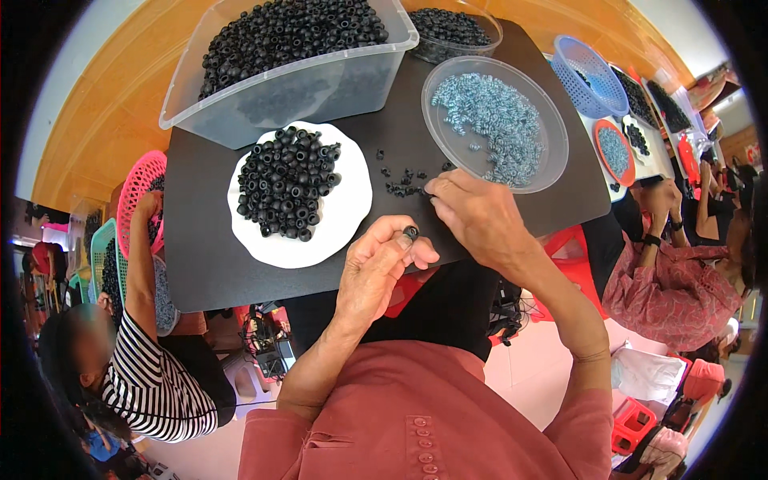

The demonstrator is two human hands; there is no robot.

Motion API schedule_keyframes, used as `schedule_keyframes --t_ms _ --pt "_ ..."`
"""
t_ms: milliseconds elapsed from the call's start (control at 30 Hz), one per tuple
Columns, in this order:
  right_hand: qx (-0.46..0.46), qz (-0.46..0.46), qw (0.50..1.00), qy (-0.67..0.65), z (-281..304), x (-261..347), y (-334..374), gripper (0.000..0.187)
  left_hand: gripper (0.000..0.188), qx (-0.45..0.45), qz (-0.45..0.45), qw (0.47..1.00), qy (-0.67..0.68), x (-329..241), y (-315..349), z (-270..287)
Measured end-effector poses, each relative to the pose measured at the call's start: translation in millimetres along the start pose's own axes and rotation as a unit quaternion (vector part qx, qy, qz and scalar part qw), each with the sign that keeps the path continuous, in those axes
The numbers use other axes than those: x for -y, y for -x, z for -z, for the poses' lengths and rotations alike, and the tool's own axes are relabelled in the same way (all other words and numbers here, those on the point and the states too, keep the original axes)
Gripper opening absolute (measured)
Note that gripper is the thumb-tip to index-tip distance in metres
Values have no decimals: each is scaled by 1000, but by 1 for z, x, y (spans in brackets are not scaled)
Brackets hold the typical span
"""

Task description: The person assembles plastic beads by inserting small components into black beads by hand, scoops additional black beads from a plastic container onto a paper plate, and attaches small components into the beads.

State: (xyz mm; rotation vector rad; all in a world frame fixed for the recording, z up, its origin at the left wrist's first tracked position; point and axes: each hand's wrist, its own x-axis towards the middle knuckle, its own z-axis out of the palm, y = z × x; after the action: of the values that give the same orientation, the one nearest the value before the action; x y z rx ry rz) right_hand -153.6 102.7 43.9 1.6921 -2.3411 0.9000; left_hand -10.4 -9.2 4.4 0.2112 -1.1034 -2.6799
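My left hand (376, 268) is closed in a pinch around a small black hollow plastic piece (410, 232), its round opening facing up. My right hand (484, 216) rests at the table with its fingers drawn together, beside a scatter of smaller black plastic parts (406, 184). Whatever its fingertips grip is hidden. Left of my hands, a white plate (272, 252) with a wavy rim bears a heap of black hollow pieces (288, 184) like the held one. Beyond my right hand, a clear round tub (556, 156) holds many small bluish-grey, spring-like pieces (500, 120).
A large clear bin (320, 88) full of black pieces stands at the table's far left, with a clear bowl (496, 32) of black parts beside it. People sit close by: a striped sleeve (140, 360) at left, a patterned red shirt (672, 296) at right. A blue basket (592, 76) stands at right.
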Motion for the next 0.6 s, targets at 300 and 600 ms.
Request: schedule_keyframes --t_ms 300,600 --pt "-50 -10 998 -29 -14 -1 8 18 19 -4 10 1000 10 -2 2 -1" --pt "-33 -169 839 -517 -11 17 11 14 20 -18 10 1000 -3 -3 -1 -5"
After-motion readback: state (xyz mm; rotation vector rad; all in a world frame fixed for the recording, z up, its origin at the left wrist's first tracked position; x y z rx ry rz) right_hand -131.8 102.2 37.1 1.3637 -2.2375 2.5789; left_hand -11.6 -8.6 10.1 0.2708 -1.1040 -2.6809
